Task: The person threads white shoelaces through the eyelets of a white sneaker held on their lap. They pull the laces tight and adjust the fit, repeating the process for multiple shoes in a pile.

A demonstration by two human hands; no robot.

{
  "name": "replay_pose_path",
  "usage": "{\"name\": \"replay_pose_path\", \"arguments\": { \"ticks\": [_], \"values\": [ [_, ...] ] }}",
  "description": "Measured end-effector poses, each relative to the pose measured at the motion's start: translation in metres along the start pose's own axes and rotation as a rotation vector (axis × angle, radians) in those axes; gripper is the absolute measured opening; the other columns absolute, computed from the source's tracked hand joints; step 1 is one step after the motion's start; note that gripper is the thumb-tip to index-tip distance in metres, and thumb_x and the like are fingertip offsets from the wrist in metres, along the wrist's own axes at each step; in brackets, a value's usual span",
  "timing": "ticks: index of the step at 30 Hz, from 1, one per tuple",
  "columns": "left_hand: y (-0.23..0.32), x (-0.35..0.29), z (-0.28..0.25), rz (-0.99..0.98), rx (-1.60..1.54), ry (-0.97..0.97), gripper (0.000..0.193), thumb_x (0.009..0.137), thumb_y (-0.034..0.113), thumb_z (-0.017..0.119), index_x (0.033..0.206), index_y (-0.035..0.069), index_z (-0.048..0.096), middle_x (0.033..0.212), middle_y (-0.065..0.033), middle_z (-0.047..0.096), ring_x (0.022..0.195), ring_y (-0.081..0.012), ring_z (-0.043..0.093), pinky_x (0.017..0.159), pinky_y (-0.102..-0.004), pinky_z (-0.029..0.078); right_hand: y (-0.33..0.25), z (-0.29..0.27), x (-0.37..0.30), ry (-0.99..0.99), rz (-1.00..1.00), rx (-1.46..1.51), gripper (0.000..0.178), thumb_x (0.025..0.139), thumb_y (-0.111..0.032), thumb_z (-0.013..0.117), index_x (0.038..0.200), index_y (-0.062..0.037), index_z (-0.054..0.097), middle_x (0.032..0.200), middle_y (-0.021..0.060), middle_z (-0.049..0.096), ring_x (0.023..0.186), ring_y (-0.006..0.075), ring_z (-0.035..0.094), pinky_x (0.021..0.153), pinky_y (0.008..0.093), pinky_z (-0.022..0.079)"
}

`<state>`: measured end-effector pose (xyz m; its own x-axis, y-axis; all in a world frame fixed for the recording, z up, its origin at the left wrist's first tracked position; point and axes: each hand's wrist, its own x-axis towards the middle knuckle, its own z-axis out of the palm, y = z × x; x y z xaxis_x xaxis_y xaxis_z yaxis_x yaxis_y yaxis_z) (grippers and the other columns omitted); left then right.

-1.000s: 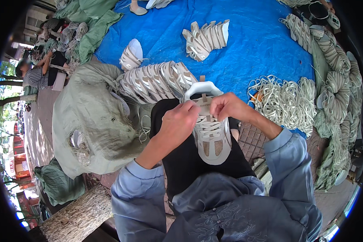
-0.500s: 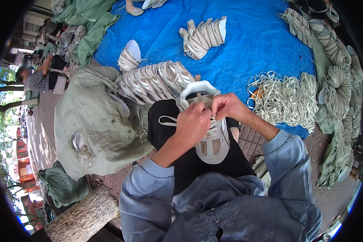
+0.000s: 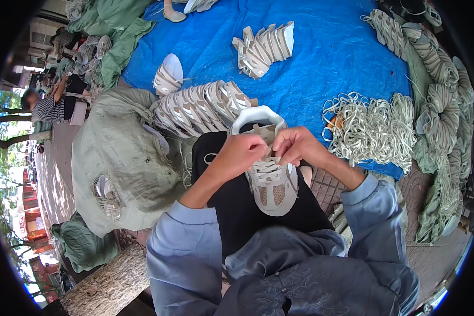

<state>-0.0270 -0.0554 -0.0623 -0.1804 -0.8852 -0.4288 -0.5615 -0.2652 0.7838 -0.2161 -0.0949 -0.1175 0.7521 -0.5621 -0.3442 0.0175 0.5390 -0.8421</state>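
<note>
A white and beige shoe upper [image 3: 277, 198] lies across my black-clad lap, toe toward me and padded collar away. White shoelace [image 3: 268, 170] crosses its front in several rows. My left hand [image 3: 243, 152] is closed in a pinch on the lace beside the tongue, and a small loop of lace shows to its left. My right hand [image 3: 301, 146] is also closed, thumb and fingertips pinching the lace at the upper eyelets. The fingers hide most of the lace between them.
A row of nested shoe uppers [image 3: 203, 108] lies beyond my lap on a blue tarp [image 3: 310, 68]; another stack [image 3: 263, 48] sits farther off. Right: a heap of white laces [image 3: 371, 129] and bundled uppers [image 3: 440, 105]. Left: a large grey-green sack [image 3: 126, 168]. Another person [image 3: 50, 105] sits far left.
My left hand has moved left and slightly down, away from my right hand. The lace loop on the left has become smaller. My right hand has shifted slightly, its fingers still pinched.
</note>
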Motion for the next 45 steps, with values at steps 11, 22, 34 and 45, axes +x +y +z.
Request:
{"name": "replay_pose_path", "arguments": {
  "ticks": [11, 22, 34, 45],
  "values": [
    [-0.019, -0.027, 0.006, 0.544, 0.832, 0.328, 0.013, 0.068, 0.002, 0.059, 0.081, 0.003, 0.056, 0.087, -0.0069, 0.054, 0.074, -0.022, 0.058, 0.059, -0.0303, 0.049, -0.023, 0.01, 0.001, 0.004, -0.077, -0.822, 0.017, 0.062, 0.0, 0.065, 0.078, -0.0003, 0.062, 0.06, 0.0067, 0.059, 0.046, 0.0089, 0.053, 0.041, 0.0232, 0.04],
    [-0.021, -0.012, 0.011, 0.567, 0.942, 0.262, 0.008, 0.066, 0.005, 0.057, 0.071, 0.002, 0.053, 0.077, -0.0084, 0.051, 0.062, -0.0217, 0.058, 0.05, -0.0308, 0.048, -0.021, 0.004, 0.009, 0.027, 0.053, -0.609, 0.01, 0.062, -0.009, 0.065, 0.061, 0.0002, 0.061, 0.049, 0.0039, 0.052, 0.046, 0.0077, 0.046, 0.042, 0.0227, 0.033],
    [-0.022, -0.009, -0.005, 0.274, 0.349, 0.08, 0.004, 0.075, 0.006, 0.053, 0.073, 0.002, 0.051, 0.061, -0.015, 0.053, 0.057, -0.0306, 0.054, 0.052, -0.0343, 0.042, -0.002, -0.006, 0.022, 0.012, -0.192, -0.635, 0.014, 0.064, -0.014, 0.062, 0.061, -0.0003, 0.062, 0.049, 0.0055, 0.055, 0.042, 0.0096, 0.048, 0.039, 0.0246, 0.033],
    [-0.023, -0.011, -0.039, -0.181, 0.06, -0.178, 0.01, 0.075, 0.011, 0.057, 0.071, 0.002, 0.059, 0.058, -0.0017, 0.053, 0.041, -0.0069, 0.044, 0.036, -0.0222, 0.035, -0.015, 0.014, 0.036, 0.042, -0.034, -1.168, 0.013, 0.064, -0.014, 0.064, 0.062, -0.0005, 0.061, 0.053, 0.0081, 0.059, 0.049, 0.0146, 0.057, 0.049, 0.0268, 0.044]
  ]
}}
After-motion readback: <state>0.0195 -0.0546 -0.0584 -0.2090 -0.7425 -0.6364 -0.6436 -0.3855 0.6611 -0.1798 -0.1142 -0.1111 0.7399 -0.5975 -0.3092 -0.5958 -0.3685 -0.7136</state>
